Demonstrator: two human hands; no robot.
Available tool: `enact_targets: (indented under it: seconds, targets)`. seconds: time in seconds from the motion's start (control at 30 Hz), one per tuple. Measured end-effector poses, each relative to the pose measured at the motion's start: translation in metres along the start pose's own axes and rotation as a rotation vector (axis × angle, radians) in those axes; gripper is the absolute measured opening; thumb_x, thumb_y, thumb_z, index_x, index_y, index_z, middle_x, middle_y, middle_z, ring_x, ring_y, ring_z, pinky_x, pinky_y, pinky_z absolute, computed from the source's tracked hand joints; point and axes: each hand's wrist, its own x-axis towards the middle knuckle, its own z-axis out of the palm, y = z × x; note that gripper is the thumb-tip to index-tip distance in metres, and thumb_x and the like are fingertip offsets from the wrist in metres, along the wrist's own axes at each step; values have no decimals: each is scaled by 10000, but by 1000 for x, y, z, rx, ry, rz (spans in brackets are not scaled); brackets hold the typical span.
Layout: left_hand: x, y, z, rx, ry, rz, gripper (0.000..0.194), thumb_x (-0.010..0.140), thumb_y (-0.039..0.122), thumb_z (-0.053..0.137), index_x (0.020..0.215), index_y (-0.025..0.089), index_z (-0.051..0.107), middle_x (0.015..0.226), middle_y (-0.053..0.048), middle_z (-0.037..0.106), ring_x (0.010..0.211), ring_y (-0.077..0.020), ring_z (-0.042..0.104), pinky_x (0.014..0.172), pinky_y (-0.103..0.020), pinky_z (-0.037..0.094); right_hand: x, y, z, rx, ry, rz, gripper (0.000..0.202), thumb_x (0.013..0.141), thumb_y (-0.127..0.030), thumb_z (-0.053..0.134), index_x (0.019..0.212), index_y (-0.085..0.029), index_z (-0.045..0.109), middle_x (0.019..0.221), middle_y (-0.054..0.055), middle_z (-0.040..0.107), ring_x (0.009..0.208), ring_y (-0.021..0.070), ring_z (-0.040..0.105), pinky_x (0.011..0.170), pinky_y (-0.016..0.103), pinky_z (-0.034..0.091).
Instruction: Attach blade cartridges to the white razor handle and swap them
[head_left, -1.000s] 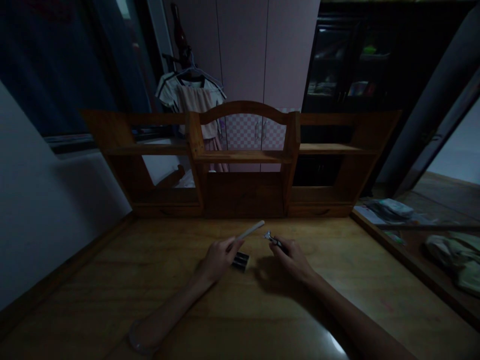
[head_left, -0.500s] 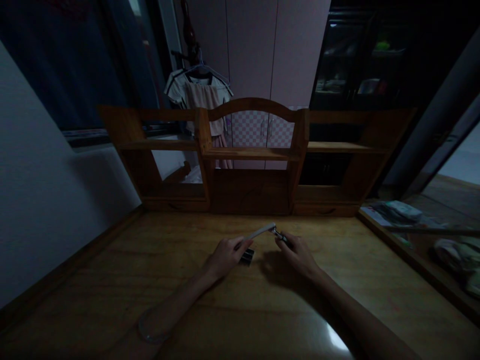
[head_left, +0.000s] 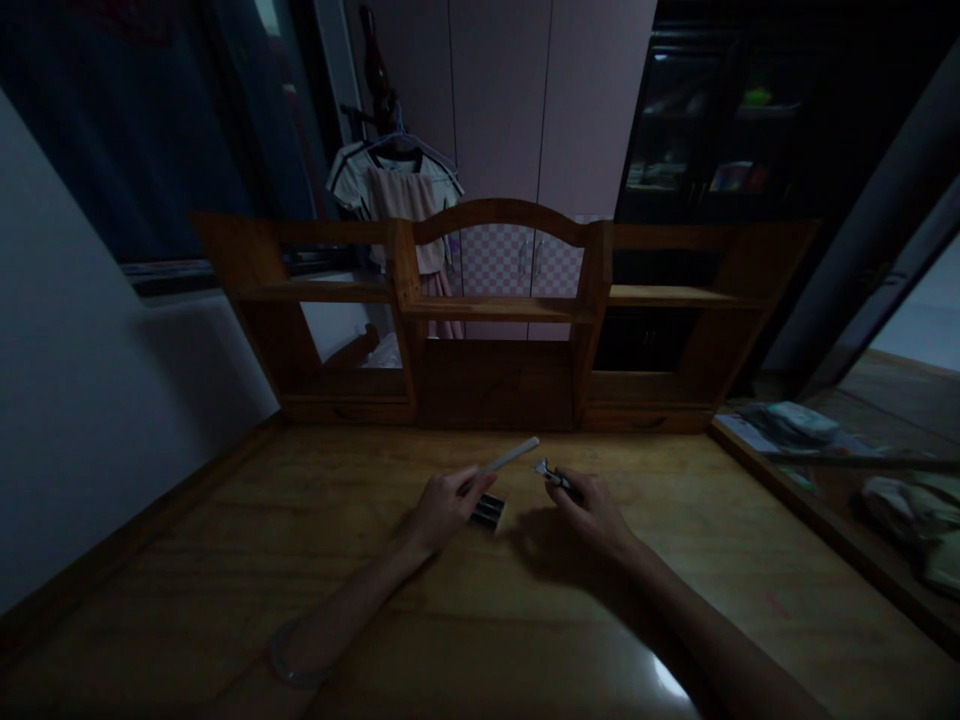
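My left hand (head_left: 448, 508) is closed around a slim pale stick (head_left: 512, 455), which points up and to the right. Between the fingers of my right hand (head_left: 589, 508) is a razor (head_left: 553, 475) with a dark handle, its small shiny metal head facing left toward the stick. A gap separates the stick's tip from the razor head. Just right of my left hand, a small black case (head_left: 489, 512) with dividers lies on the wooden table (head_left: 480, 620), its left side partly hidden by my fingers. The dim light hides finer detail.
A wooden shelf unit (head_left: 495, 305) spans the table's far edge. At left is a white wall (head_left: 135, 400). Beyond the table's right edge lie bags and a cloth bundle (head_left: 911, 520). Clothes on a hanger (head_left: 397, 190) hang behind the shelf.
The stick's tip and the razor head were touching and are now apart. The stick has shifted slightly left, and more of the black case shows.
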Motion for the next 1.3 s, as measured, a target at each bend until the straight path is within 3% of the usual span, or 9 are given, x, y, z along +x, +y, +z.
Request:
enact_targets:
  seconds: [0.23,0.47,0.7,1.07,1.3]
  targets:
    - [-3,-2,4,1,-54,45,399,899,458,434,702,150,594,575,24,501,526,-94,423,519,-220,282,0,5,2,-61,25,26,297,914,-373,426,763,-169,579,600,-5,544,549,132,496,528,244,287]
    - [1,-6,1,-22,51,-9,431,906,482,398,740,141,602,577,17,488,534,-106,425,512,-230,283,0,7,2,-77,42,32,282,907,-369,434,799,-167,599,622,3,565,560,137,512,535,240,296]
    - [-5,-4,2,-31,-27,75,415,918,450,396,695,142,563,570,29,449,524,-94,410,524,-228,277,1,8,2,-104,53,49,313,909,-376,422,762,-164,599,614,13,580,547,138,513,529,239,305]
    - [-3,2,4,8,-80,11,463,908,485,391,701,139,619,579,2,539,544,-115,467,522,-228,283,2,8,0,-166,62,54,277,893,-359,440,822,-170,630,656,37,627,575,154,555,539,237,319]
    - [2,-4,3,0,-2,-45,468,895,502,400,719,136,633,601,1,548,559,-116,462,532,-227,301,1,7,-1,-176,66,39,269,897,-353,438,801,-170,610,654,33,621,568,149,551,535,231,307]
